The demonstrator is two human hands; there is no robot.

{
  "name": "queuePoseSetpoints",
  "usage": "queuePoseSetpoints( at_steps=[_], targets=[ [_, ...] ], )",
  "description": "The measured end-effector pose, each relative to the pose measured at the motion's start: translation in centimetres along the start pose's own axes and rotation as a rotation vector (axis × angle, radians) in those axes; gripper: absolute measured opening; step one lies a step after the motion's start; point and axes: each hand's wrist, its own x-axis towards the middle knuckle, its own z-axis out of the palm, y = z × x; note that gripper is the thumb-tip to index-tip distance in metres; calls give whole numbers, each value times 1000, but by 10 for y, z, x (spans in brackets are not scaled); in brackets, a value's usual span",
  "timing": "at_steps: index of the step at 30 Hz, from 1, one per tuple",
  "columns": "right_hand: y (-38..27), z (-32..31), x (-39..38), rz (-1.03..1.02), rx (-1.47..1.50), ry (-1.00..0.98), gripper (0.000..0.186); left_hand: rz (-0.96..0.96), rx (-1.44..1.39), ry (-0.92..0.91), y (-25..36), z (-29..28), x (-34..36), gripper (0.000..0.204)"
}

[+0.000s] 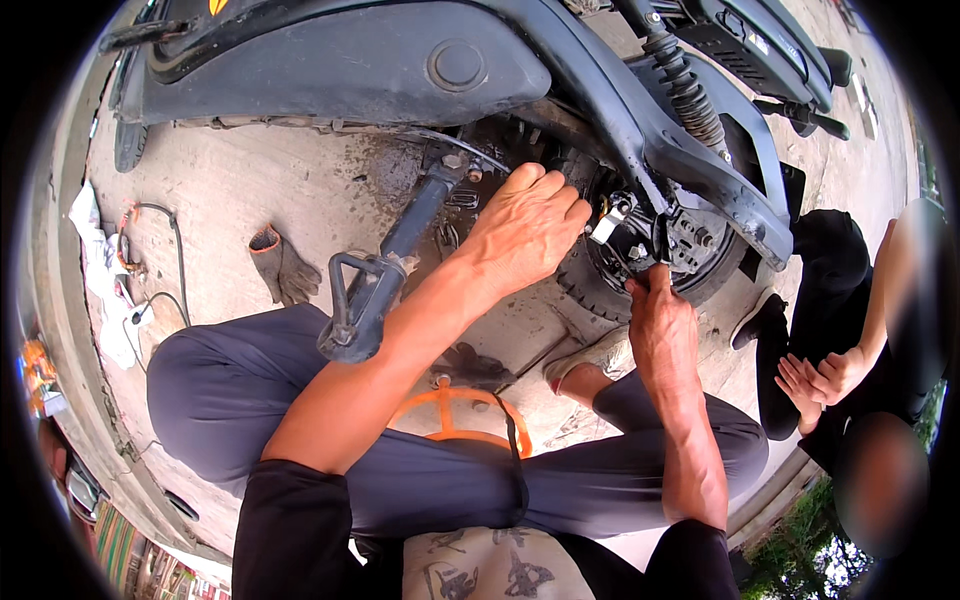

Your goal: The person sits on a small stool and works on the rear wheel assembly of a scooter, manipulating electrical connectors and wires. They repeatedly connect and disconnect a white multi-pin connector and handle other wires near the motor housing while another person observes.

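My left hand (532, 225) is closed in a fist beside the wheel's left side. What it grips, if anything, is hidden; a thin cable (480, 155) passes close behind its knuckles. My right hand (663, 325) has its thumb and index finger bent against the lower end of a black part on the wheel hub (692, 238). Whatever lies between those fingertips cannot be made out. Small metal parts, among them a shiny bracket (610, 222), sit on the hub between my hands. The tyre (590, 285) belongs to a dark two-wheeled vehicle (340, 75).
A dark metal stand tube (405, 220) juts out beside my left forearm. A coil shock absorber (692, 95) rises above the hub. A work glove (282, 265) and a black cable (178, 245) lie leftward. Between my legs is an orange frame (450, 420). Another person's hands (825, 380) rest at right.
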Motion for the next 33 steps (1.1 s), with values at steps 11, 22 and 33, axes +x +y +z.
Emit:
queuePoseSetpoints(
  at_steps=[11,22,33],
  targets=[
    [5,-3,-11,-132,23,72,16,-123,192,92,28,-1,-1,17],
    [9,-8,-11,-186,20,92,18,-274,70,134,30,7,8,28],
    [13,6,-10,-225,-6,145,16,-125,77,45,25,-8,7,18]
  ],
)
